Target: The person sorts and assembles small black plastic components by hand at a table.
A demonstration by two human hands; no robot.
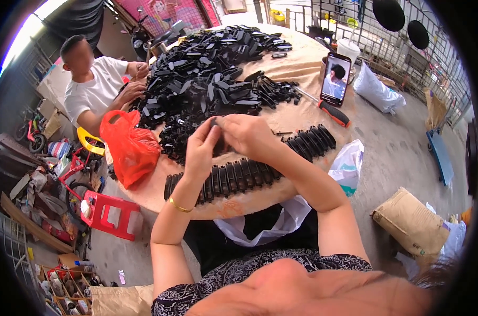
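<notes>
Small black plastic piece [213, 121], pinched in the left hand's [199, 145] fingertips; right hand [244, 136] bunched alongside, grip hidden, can't tell. Could slip, if pinched loosely, into the jumbled black plastic heap [207, 79] beyond the fingers; could get lost there among lookalikes!

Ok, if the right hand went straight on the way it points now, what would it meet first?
Probably the left hand, just ahead of its fingers; past that, the heap of black parts. Depth between the hands is unclear.
</notes>
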